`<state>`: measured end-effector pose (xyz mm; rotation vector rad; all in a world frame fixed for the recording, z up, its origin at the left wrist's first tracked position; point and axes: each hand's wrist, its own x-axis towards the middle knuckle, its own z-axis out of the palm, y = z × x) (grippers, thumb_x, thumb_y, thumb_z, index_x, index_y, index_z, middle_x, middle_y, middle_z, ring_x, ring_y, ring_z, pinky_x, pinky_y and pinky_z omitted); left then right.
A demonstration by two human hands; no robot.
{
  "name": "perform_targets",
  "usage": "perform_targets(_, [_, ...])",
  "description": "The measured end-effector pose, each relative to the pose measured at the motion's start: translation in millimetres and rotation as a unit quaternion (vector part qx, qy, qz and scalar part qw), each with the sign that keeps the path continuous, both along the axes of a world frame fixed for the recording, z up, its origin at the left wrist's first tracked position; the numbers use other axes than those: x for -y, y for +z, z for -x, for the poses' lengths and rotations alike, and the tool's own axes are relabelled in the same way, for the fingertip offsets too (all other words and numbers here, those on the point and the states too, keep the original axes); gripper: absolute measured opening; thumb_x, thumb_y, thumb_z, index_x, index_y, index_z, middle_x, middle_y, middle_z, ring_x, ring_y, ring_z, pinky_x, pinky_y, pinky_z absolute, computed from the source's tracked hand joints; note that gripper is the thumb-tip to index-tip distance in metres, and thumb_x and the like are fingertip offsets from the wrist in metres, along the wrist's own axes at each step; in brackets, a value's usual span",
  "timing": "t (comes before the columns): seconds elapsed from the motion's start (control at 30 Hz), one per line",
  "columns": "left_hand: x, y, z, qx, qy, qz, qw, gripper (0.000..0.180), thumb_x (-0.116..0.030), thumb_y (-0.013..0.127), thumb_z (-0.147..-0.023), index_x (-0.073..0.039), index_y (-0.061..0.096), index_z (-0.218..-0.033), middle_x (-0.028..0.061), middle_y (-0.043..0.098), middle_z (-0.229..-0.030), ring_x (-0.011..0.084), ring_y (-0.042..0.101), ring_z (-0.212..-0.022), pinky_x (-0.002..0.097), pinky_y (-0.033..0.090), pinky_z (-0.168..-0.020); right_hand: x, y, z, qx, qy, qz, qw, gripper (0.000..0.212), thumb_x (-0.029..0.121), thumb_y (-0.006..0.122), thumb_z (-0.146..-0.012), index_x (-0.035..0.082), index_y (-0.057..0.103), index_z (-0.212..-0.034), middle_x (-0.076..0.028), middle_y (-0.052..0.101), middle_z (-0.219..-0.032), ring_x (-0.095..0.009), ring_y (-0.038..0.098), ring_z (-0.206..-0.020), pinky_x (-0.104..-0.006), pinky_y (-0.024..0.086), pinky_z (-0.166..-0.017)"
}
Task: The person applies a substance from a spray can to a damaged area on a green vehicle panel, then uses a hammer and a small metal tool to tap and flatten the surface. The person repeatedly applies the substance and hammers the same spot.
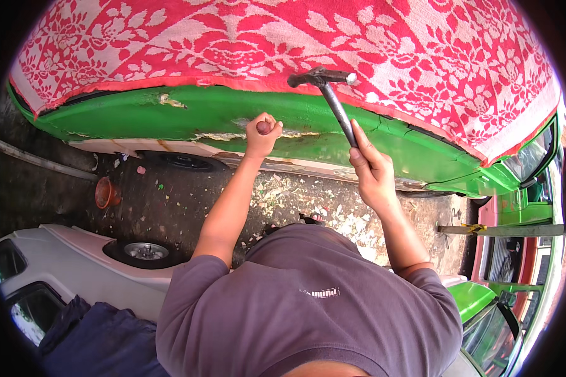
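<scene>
My right hand (pixel 374 166) grips the dark handle of a hammer (pixel 337 108). The hammer is raised, its metal head above the edge of the patterned cloth, apart from my left hand. My left hand (pixel 261 136) is closed around a tool with a rounded brown handle end (pixel 263 127); the rest of that tool is hidden by the fist, so its kind cannot be told. This fist is up against the side of a green car (pixel 198 112). Beside it runs a band of cracked, flaking paint and filler (pixel 223 136), with bare pale patches.
A red and white floral cloth (pixel 233 47) covers the car's top. Paint chips litter the dark ground (pixel 170 195) below. An orange pot (pixel 107 193) lies at the left. Behind me stand a white car (pixel 75 251) and another green vehicle (pixel 473 300). A pole (pixel 503 230) juts in from the right.
</scene>
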<state>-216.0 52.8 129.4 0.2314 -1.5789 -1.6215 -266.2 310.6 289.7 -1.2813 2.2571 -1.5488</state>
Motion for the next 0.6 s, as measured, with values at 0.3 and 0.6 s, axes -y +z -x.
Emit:
perform_targets(0.3, [-2,32,1,-0.029,-0.077,0.045,0.996,0.03,0.005,0.068,-0.078,-0.005,0.043,-0.065,-0.0004,0.048,-0.062,0.0071,0.041,-0.059,0.0255,0.038,-0.056,-14,-14,-7,0.142,-0.033,-0.014,0.989,0.046,0.01,0.054,-0.097,0.014,0.048,-0.142,-0.002,0.046,-0.07,-0.007,0.039,-0.064,-0.0211,0.038,-0.063])
perform_targets(0.6, [-9,17,3,0.026,-0.114,0.14,0.983,0.029,0.007,0.066,-0.079,-0.004,0.044,-0.065,0.0007,0.05,-0.061,0.0076,0.043,-0.059,0.026,0.039,-0.056,-20,-19,-19,0.136,-0.048,-0.018,0.989,0.046,0.01,0.056,-0.096,0.013,0.05,-0.141,-0.003,0.05,-0.072,-0.009,0.04,-0.064,-0.022,0.04,-0.064])
